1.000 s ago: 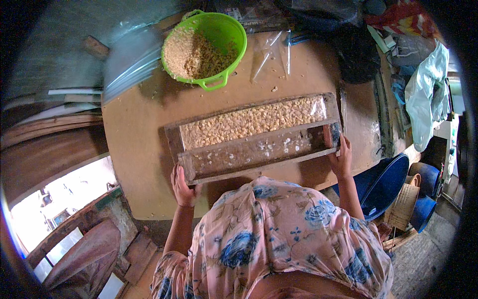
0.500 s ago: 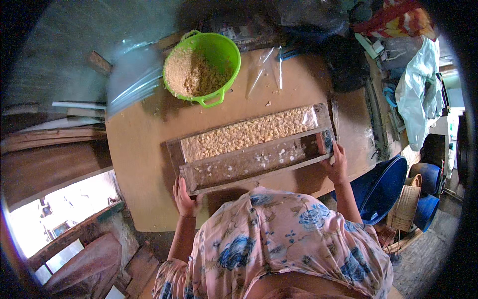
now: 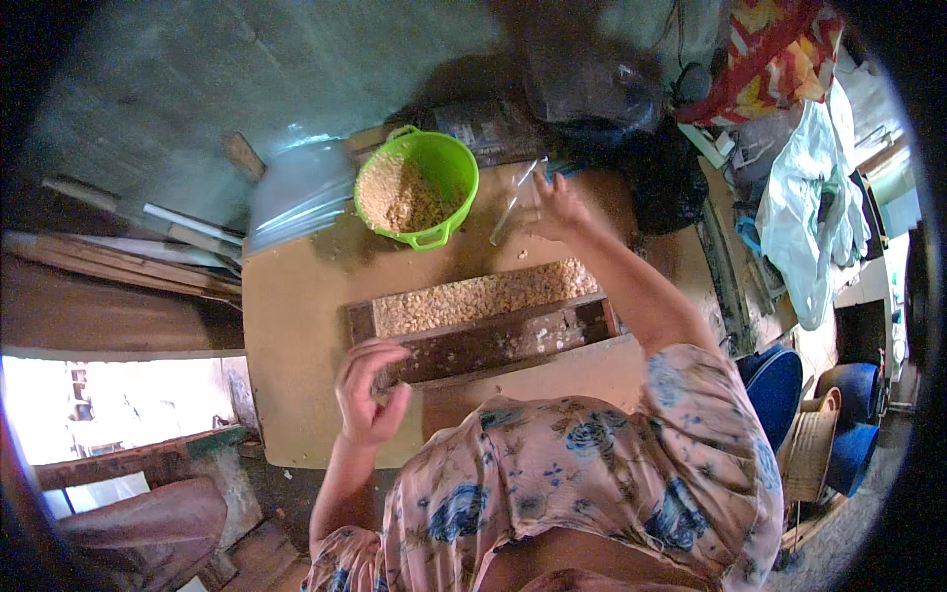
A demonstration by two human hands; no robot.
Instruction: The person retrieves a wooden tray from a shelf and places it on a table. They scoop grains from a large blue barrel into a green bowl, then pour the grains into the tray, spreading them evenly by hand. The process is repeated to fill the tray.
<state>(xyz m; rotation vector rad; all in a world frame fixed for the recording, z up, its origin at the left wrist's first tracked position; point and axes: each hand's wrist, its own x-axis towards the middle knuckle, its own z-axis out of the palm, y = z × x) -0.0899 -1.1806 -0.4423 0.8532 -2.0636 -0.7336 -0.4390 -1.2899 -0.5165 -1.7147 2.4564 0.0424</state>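
Observation:
A long wooden mould (image 3: 493, 347) with two channels lies on the table. Its far channel is packed with pale, nut-like pieces (image 3: 483, 296); the near channel shows bare dark wood with whitish specks. My left hand (image 3: 367, 400) hovers by the mould's near left corner, thumb apart from its lightly bent fingers, holding nothing. Stretched across the mould's right end, my right arm reaches to the far side. There my right hand (image 3: 564, 209), fingers apart, is at a clear plastic sheet or bag (image 3: 515, 205); whether it touches the plastic is unclear.
A green colander-like basin (image 3: 456, 168) with pale crumbly food stands on the brown table (image 3: 296, 365) at the back. Stacked clear plastic (image 3: 301, 197) lies left of it. A black bag (image 3: 666, 183) sits at the far right, and blue tubs (image 3: 774, 395) stand beyond the right edge.
Both hands have let go of the mould's ends. My right hand has swung forward to the clear plastic; my left has lifted slightly at the left corner. The view has shifted too.

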